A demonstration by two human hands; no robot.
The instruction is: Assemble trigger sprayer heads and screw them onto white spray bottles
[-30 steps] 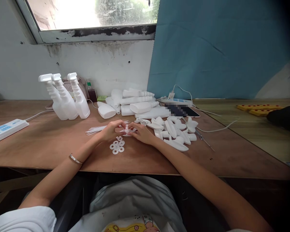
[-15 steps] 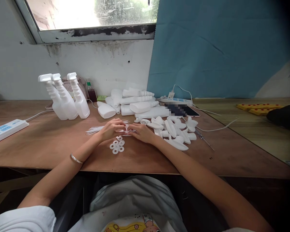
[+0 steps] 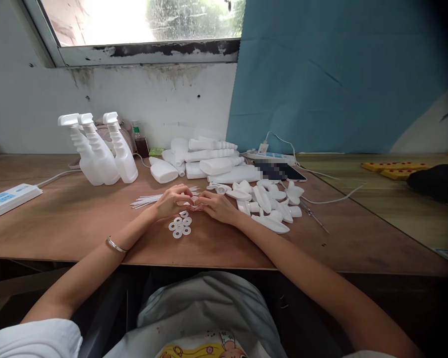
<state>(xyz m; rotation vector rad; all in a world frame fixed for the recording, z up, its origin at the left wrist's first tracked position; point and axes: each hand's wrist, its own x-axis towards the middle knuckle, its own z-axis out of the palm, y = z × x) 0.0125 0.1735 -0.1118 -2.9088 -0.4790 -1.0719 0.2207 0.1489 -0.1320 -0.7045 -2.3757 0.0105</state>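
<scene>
My left hand (image 3: 170, 202) and my right hand (image 3: 218, 206) meet over the middle of the table, fingertips together. Pinched between them is a small white plastic part (image 3: 194, 200), mostly covered by the fingers, so its exact kind does not show. Just below my left hand lie several flat white ring washers (image 3: 178, 226). Thin white tubes (image 3: 143, 201) stick out from behind that hand. To the right of my right hand is a loose heap of white spray-trigger heads and covers (image 3: 263, 199).
Assembled spray bottles (image 3: 125, 161) stand at the back left, near a power strip (image 3: 12, 200). Empty white bottles (image 3: 218, 165) are piled at the back. Right of them lies a dark tablet (image 3: 280, 170). A screwdriver (image 3: 315, 217) rests beside the trigger heads.
The fingers of both hands have drawn closer around the small white part, hiding more of it. The things on the table stay where they were.
</scene>
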